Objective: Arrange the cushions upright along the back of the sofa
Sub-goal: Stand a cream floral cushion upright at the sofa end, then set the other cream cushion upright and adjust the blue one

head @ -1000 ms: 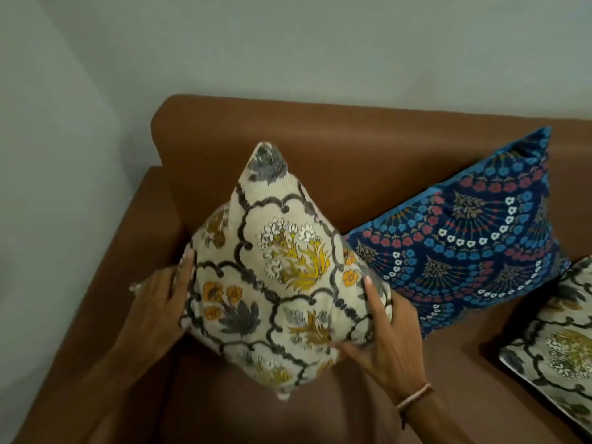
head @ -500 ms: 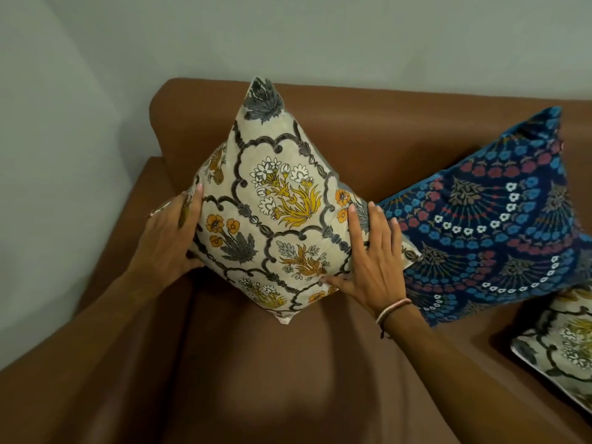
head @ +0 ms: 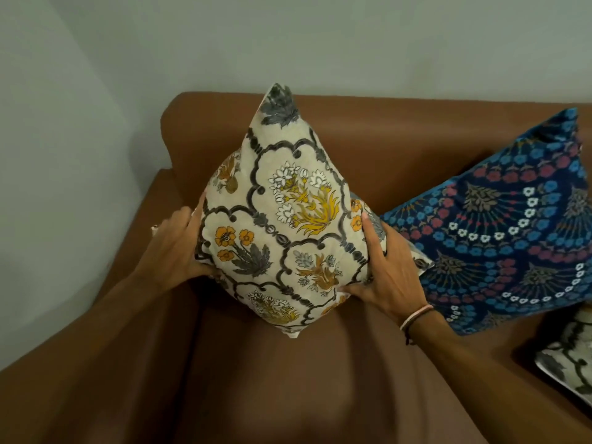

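A cream floral cushion point(head: 285, 219) stands on one corner on the brown sofa seat point(head: 272, 386), its top corner against the sofa back point(head: 400, 139). My left hand point(head: 173, 251) grips its left edge and my right hand point(head: 384, 270) presses its right edge, both closed on it. A blue patterned cushion point(head: 512, 225) leans upright against the back, just to the right, partly behind my right hand. Another cream floral cushion point(head: 570, 357) lies flat on the seat at the far right edge, mostly cut off.
The sofa's left armrest point(head: 141, 225) runs beside my left hand. Pale walls point(head: 288, 43) stand behind and to the left of the sofa, meeting in a corner.
The cream cushion has been pushed back from the seat's front toward the sofa back, rising more upright. Both hands kept hold of its sides throughout.
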`<state>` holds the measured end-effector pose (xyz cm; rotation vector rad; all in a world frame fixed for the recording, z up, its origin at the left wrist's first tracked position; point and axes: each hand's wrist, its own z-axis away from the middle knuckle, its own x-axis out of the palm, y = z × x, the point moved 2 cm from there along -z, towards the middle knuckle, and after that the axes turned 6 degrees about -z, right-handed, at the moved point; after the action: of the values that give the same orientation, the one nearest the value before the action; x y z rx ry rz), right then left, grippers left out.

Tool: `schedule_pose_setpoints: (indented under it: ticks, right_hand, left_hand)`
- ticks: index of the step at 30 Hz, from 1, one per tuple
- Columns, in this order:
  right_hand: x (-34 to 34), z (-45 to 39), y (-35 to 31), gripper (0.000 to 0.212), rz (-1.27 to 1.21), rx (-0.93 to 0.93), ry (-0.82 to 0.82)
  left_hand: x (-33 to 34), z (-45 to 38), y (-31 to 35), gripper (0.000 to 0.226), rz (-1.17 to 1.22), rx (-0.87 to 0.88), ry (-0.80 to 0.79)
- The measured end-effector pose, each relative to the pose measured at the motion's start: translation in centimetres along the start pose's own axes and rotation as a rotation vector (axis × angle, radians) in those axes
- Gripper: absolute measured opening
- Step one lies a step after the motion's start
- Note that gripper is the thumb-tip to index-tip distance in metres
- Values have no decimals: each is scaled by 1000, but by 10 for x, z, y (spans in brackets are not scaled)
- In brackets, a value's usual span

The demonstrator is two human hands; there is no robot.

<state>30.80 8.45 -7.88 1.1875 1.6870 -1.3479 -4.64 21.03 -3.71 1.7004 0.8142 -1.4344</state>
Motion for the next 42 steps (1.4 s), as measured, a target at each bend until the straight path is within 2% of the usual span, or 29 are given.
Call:
schedule_pose_setpoints:
  ticks: [2,5,8,10,13,15,17,19,22,26,29,31,34,37,40,42]
  right_hand:
    - [3,0,-7,138,-21,-5,-2]
    - [12,-5,-22,145,35,10,-60]
    - [16,-9,-32,147,66,38,-78]
    - [12,-3,-29,141,63,5,-66]
    - [-5,27,-2,126,93,-65,-32]
    - [-22,53,27,118,107,-89,7]
    - [-45,87,68,112,143,-55,19]
    - [-60,112,98,107,172,-25,18]
    - [-106,161,174,103,226,61,1]
    - [-168,226,288,102,278,187,3]
    - [-211,267,384,100,292,279,20]
    - [-235,285,442,107,208,341,-13]
    - [-266,311,543,130,52,470,-261]
    - [-292,322,627,153,68,537,-449]
    - [-293,312,669,164,50,495,-630]
    - [-280,309,663,166,-59,451,-742]
  left_hand:
    - [-5,11,-8,142,-70,-12,23]
    - [-9,22,-24,156,-164,-77,-68]
    - [-11,22,-19,168,-129,-140,-187]
    - [-11,23,-3,169,-93,-154,-140]
    - [-10,30,46,147,-125,-4,155]
    - [-8,35,91,132,-98,120,292]
    - [1,33,153,122,-87,239,329]
    - [13,32,200,118,-79,296,294]
    - [37,15,308,116,-18,418,275]
    - [81,-1,463,112,107,617,187]
    - [134,-9,573,111,152,677,10]
    - [166,-18,618,121,152,521,-164]
    - [230,-30,665,144,197,246,-454]
    - [268,-48,694,161,401,166,-681]
    - [274,-63,721,172,480,77,-671]
    - [264,-62,732,170,383,57,-617]
